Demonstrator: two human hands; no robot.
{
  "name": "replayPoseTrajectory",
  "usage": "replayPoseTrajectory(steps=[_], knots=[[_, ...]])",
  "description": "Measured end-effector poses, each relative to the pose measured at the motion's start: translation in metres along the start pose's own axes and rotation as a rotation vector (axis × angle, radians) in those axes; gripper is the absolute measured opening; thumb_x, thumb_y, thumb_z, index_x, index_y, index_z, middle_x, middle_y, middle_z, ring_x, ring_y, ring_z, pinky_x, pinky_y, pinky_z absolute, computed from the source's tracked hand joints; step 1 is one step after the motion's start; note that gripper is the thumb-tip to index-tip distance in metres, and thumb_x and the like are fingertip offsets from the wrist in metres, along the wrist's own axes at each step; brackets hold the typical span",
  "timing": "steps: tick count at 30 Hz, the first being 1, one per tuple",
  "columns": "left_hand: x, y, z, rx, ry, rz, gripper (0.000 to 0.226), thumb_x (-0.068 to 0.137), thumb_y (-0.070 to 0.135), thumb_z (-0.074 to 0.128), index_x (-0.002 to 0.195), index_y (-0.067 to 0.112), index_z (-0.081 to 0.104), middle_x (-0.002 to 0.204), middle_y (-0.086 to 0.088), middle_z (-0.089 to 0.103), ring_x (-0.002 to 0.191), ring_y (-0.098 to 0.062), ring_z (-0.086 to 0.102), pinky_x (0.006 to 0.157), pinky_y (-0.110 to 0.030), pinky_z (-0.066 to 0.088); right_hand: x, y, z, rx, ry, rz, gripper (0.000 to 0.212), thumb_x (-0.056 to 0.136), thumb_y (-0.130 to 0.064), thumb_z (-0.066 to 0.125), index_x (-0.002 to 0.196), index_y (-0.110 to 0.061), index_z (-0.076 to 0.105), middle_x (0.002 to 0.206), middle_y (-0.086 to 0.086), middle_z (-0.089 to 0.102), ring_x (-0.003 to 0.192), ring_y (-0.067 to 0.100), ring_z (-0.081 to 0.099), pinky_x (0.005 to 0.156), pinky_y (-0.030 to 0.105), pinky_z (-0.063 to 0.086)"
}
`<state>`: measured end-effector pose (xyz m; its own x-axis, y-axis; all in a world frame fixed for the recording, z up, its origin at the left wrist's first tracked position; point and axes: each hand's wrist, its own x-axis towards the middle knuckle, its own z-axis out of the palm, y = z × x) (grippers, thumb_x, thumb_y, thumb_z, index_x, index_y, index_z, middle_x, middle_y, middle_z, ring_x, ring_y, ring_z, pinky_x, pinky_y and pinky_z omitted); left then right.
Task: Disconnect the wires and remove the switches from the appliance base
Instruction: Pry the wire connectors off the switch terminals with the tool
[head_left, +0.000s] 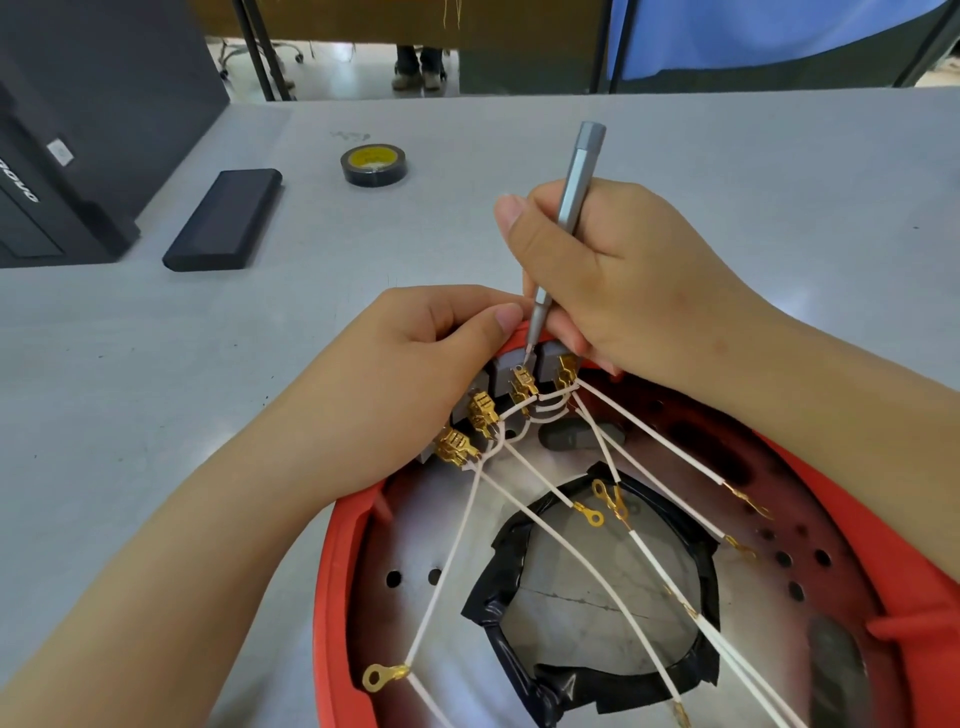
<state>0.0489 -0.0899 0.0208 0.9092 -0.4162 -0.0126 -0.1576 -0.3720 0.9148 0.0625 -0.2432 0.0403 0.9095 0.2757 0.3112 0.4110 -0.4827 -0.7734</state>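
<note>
- Appliance base (343, 571): red-rimmed shell with a perforated metal floor, at the desk's near edge, right of centre; a round opening in its floor is edged with black tape (498, 597).
- Switches (509, 366): grey blocks seated in a row along the base's far-left rim, each carrying brass spade connectors (483, 410).
- Wires (524, 514): white leads fan from the connectors across the base floor; their free ends carry ring and fork terminals that lie loose, bolted to nothing visible.
- Left hand (415, 353): fingers curled over the rim, gripping the switch bank and steadying it.
- Right hand (613, 275): closed around a grey screwdriver (576, 187), held pen-fashion, tip down between two switches beside a connector.
- Step in hand, as judged: prying at a switch or its connector; the connectors appear still seated, so the disconnecting looks barely begun at this end.
- Next move, as judged: gentle leverage at the tip to free the clip or spade, the left hand bracing; a slip could nick the thumb nearby.
- Desk (156, 364): plain grey top. Roll of black tape with yellow core (373, 165) near the far edge; flat black case (223, 221) left of it; dark box (62, 156) at the far-left corner.
- Room: beyond the far edge, metal frame legs, a blue panel, and a person's shoes on a pale floor.
</note>
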Motion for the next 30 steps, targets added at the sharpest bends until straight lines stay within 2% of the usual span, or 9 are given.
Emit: replayPoseTrajectory(steps=[2, 4, 8, 12, 15, 19, 23, 27, 30], knots=[[0.0001, -0.0012, -0.0006, -0.009, 0.003, -0.012, 0.027, 0.097, 0.036, 0.047, 0.090, 0.043, 0.072, 0.070, -0.023, 0.063, 0.048, -0.029, 0.054, 0.043, -0.030, 0.049, -0.0002, 0.0002, 0.0005, -0.006, 0.010, -0.003, 0.043, 0.101, -0.026, 0.043, 0.060, -0.014, 0.041, 0.034, -0.007, 0.042, 0.030, 0.006, 0.046, 0.037, 0.010, 0.032], [-0.0001, -0.0014, -0.0012, -0.008, 0.007, -0.017, 0.027, 0.097, 0.036, 0.047, 0.090, 0.042, 0.073, 0.070, -0.024, 0.064, 0.047, -0.021, 0.049, 0.039, -0.023, 0.042, -0.0002, 0.0004, 0.0013, -0.026, 0.026, -0.011, 0.043, 0.101, -0.025, 0.044, 0.059, -0.015, 0.040, 0.034, -0.008, 0.042, 0.031, 0.005, 0.047, 0.039, 0.011, 0.034], [-0.0007, -0.0004, -0.0005, 0.006, 0.006, 0.000, 0.027, 0.097, 0.036, 0.046, 0.092, 0.044, 0.072, 0.084, -0.021, 0.070, 0.070, -0.041, 0.063, 0.059, -0.040, 0.052, 0.0010, 0.0014, 0.0021, -0.058, 0.048, -0.009, 0.043, 0.099, -0.023, 0.047, 0.058, -0.014, 0.040, 0.034, -0.008, 0.042, 0.032, 0.005, 0.048, 0.040, 0.012, 0.035], [-0.0015, 0.0018, -0.0004, 0.037, 0.023, 0.005, 0.027, 0.097, 0.036, 0.046, 0.089, 0.043, 0.072, 0.083, -0.024, 0.068, 0.065, -0.043, 0.060, 0.049, -0.041, 0.047, 0.0030, 0.0027, 0.0032, -0.093, 0.053, 0.021, 0.043, 0.097, -0.024, 0.050, 0.057, -0.013, 0.040, 0.035, -0.009, 0.044, 0.031, 0.004, 0.047, 0.040, 0.012, 0.034], [-0.0012, 0.0006, -0.0010, 0.056, 0.025, 0.005, 0.028, 0.097, 0.035, 0.046, 0.090, 0.040, 0.073, 0.087, -0.023, 0.069, 0.073, -0.041, 0.064, 0.060, -0.041, 0.050, 0.0053, 0.0012, 0.0033, -0.109, 0.036, 0.041, 0.042, 0.096, -0.024, 0.050, 0.057, -0.012, 0.041, 0.035, -0.007, 0.045, 0.028, 0.005, 0.046, 0.037, 0.010, 0.031], [-0.0004, -0.0004, -0.0006, 0.052, 0.012, -0.003, 0.027, 0.098, 0.035, 0.045, 0.095, 0.039, 0.072, 0.095, -0.019, 0.071, 0.090, -0.043, 0.064, 0.076, -0.053, 0.052, 0.0051, -0.0004, 0.0026, -0.085, 0.023, 0.062, 0.042, 0.097, -0.022, 0.047, 0.057, -0.014, 0.039, 0.032, -0.006, 0.044, 0.024, 0.007, 0.043, 0.033, 0.011, 0.029], [0.0002, -0.0015, -0.0009, 0.040, 0.025, 0.002, 0.028, 0.098, 0.034, 0.046, 0.093, 0.038, 0.074, 0.086, -0.006, 0.075, 0.084, -0.033, 0.068, 0.076, -0.045, 0.052, 0.0046, -0.0007, 0.0017, 0.010, 0.032, 0.089, 0.044, 0.098, -0.020, 0.046, 0.056, -0.014, 0.037, 0.031, -0.005, 0.042, 0.022, 0.008, 0.039, 0.030, 0.013, 0.028], [-0.0005, 0.0000, -0.0003, 0.027, 0.027, -0.002, 0.027, 0.098, 0.035, 0.046, 0.095, 0.039, 0.073, 0.092, -0.016, 0.072, 0.090, -0.045, 0.064, 0.080, -0.058, 0.050, 0.0051, -0.0002, 0.0021, -0.006, 0.026, 0.086, 0.043, 0.099, -0.020, 0.046, 0.057, -0.014, 0.039, 0.032, -0.005, 0.042, 0.023, 0.007, 0.040, 0.030, 0.012, 0.029], [-0.0020, 0.0020, 0.0001, 0.026, 0.022, 0.009, 0.028, 0.098, 0.034, 0.046, 0.093, 0.039, 0.072, 0.095, -0.023, 0.069, 0.088, -0.047, 0.062, 0.074, -0.057, 0.049, 0.0049, -0.0001, 0.0022, -0.039, 0.014, 0.072, 0.043, 0.099, -0.022, 0.046, 0.057, -0.015, 0.040, 0.032, -0.005, 0.044, 0.024, 0.008, 0.041, 0.032, 0.011, 0.029]])
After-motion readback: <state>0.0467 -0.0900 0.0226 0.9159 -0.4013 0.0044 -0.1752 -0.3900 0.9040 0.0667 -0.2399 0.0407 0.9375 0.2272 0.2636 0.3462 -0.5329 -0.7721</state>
